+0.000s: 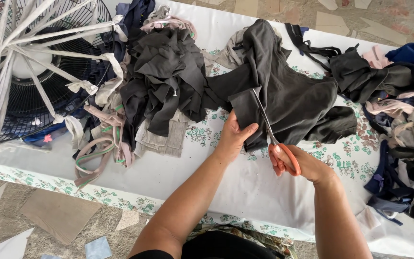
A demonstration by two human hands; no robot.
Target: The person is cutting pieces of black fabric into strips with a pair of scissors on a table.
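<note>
1. White cloth (245, 187) with floral borders covers the worktable, which stands on a stone-patterned floor (49, 216).
2. Dark grey fabric (293, 100), crumpled and matte, lies at the table's middle with one strip pulled toward the person.
3. Left hand (233, 136) pinches that strip's lower edge, fingers closed on it.
4. Right hand (295, 163) grips orange-handled scissors (271, 136); their blades run up along the strip, just right of the left thumb.
5. Scrap piles (164, 81) lie left and right; a fan (29, 67) wrapped in white strips stands far left.
</note>
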